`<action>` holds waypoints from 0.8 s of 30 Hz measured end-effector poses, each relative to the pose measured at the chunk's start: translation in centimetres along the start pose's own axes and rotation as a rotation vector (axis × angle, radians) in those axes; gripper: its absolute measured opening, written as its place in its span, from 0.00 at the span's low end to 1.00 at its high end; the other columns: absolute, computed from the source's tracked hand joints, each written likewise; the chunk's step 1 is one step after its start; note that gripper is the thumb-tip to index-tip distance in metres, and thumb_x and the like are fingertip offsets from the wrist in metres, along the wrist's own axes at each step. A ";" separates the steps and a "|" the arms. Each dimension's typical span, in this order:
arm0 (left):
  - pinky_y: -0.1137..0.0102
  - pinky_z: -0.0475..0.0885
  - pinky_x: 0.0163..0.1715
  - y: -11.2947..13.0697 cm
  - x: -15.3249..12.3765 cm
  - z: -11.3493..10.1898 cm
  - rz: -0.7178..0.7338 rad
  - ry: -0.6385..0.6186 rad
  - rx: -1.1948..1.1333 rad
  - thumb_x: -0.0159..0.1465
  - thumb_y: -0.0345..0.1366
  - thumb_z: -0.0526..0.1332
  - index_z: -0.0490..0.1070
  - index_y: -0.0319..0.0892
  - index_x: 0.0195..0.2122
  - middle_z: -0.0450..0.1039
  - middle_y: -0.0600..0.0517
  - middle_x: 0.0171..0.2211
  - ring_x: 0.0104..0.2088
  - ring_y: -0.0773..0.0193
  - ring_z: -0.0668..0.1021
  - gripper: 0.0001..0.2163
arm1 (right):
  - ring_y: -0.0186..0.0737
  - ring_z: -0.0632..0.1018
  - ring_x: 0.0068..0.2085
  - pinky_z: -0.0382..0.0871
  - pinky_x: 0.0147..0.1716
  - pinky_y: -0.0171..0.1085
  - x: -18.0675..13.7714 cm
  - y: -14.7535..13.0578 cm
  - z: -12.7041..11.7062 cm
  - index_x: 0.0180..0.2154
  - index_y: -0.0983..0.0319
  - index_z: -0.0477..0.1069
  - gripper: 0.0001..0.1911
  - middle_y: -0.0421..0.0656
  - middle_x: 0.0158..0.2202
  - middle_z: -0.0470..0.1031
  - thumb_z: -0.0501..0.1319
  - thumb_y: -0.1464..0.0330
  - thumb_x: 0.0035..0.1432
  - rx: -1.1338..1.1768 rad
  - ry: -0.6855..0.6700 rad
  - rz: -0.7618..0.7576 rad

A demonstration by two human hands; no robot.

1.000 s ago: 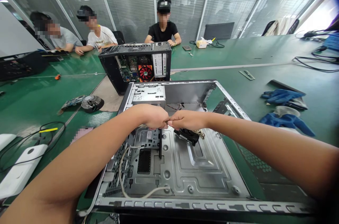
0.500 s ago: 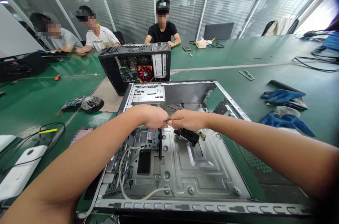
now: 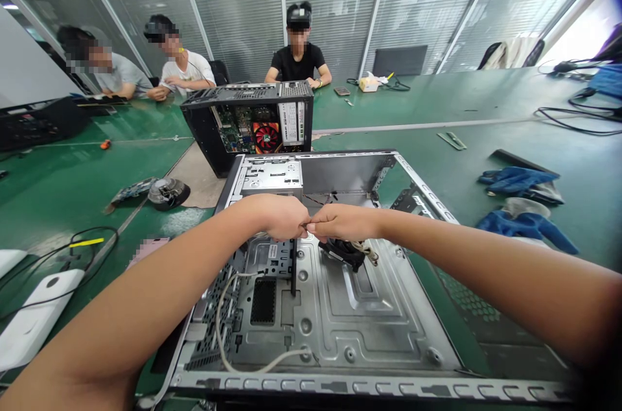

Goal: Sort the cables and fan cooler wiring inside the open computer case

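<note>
An open, mostly stripped silver computer case [image 3: 427, 190] lies on its side before me on the green table [image 3: 486, 119]. Both fists meet knuckle to knuckle above its middle. My left hand [image 3: 279, 216] is closed, and a pale cable [image 3: 221, 327] runs from beneath it down across the case floor. My right hand [image 3: 343, 222] is closed too, with a small black fan [image 3: 346, 251] and a bundle of wires hanging just under it. What the fingers pinch between them is hidden.
A second black computer case [image 3: 253, 119] with a red fan stands behind. Three people sit at the far side. Blue gloves [image 3: 519, 200] lie at right, cables at far right. A cooler part [image 3: 168, 190], a black cable loop and white devices [image 3: 34, 314] lie at left.
My hands stay pressed together in almost the same spot. The view has shifted slightly, and the fan under my right hand sits a little higher.
</note>
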State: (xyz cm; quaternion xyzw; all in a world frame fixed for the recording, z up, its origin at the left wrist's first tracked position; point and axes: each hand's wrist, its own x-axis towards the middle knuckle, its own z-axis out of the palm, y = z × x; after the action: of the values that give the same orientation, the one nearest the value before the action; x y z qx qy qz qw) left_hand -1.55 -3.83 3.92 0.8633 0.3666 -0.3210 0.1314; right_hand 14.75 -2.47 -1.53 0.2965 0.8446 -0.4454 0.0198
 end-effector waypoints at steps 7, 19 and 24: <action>0.69 0.64 0.25 -0.2 0.2 0.1 -0.002 -0.003 -0.028 0.65 0.40 0.50 0.76 0.37 0.43 0.76 0.45 0.29 0.23 0.64 0.70 0.18 | 0.33 0.62 0.25 0.56 0.27 0.35 0.1 -0.2 0.0 0.24 0.63 0.65 0.19 0.38 0.22 0.61 0.49 0.59 0.61 -0.016 0.033 0.005; 0.68 0.65 0.29 0.0 0.0 0.0 -0.016 -0.004 -0.014 0.65 0.41 0.50 0.76 0.37 0.45 0.76 0.43 0.31 0.26 0.62 0.72 0.19 | 0.32 0.60 0.24 0.55 0.26 0.35 -0.1 -0.7 0.1 0.24 0.63 0.65 0.18 0.36 0.20 0.58 0.49 0.61 0.62 0.018 0.026 0.053; 0.68 0.64 0.26 0.1 -0.1 -0.1 -0.016 -0.022 -0.020 0.64 0.39 0.50 0.77 0.37 0.45 0.76 0.45 0.29 0.24 0.63 0.71 0.18 | 0.29 0.56 0.19 0.50 0.21 0.33 -0.4 -0.8 0.3 0.24 0.62 0.63 0.18 0.32 0.16 0.53 0.50 0.59 0.63 0.173 -0.022 0.109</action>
State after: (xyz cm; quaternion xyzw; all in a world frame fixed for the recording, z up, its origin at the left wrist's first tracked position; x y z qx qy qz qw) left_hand -1.45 -3.92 4.09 0.8553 0.3754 -0.3278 0.1415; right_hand 14.57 -3.22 -0.94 0.3376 0.7853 -0.5183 0.0275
